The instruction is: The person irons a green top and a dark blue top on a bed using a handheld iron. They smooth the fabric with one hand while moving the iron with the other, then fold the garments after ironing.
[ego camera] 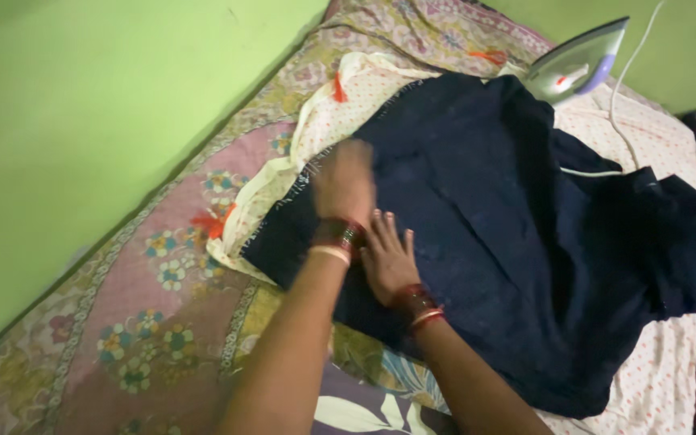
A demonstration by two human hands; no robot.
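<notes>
While the green wall is filling the left of the view, a floral bedspread is lying along it, and a cream cloth with small red dots is spreading over that as a pad. On the cream cloth a dark navy garment is lying, mostly flat toward its left edge and bunching into folds on the right. The person's left hand is pressing down near the garment's left edge; it is blurring in the picture, so whether its fingers are flat or curled cannot be told, though it is gripping nothing that shows. Just to its right, the right hand is resting open, fingers spread, palm flat on the navy fabric. Both wrists are wearing red and gold bangles. Farther right, at the top, an iron is standing on its heel at the far edge of the garment, its white cord trailing down across the cloth. Judging from this, the risk is lying with that iron: a tug on the garment or the cord could be tipping it soleplate-down onto the fabric, and scorching it if it is hot. The bunched right side could also be setting creases.
</notes>
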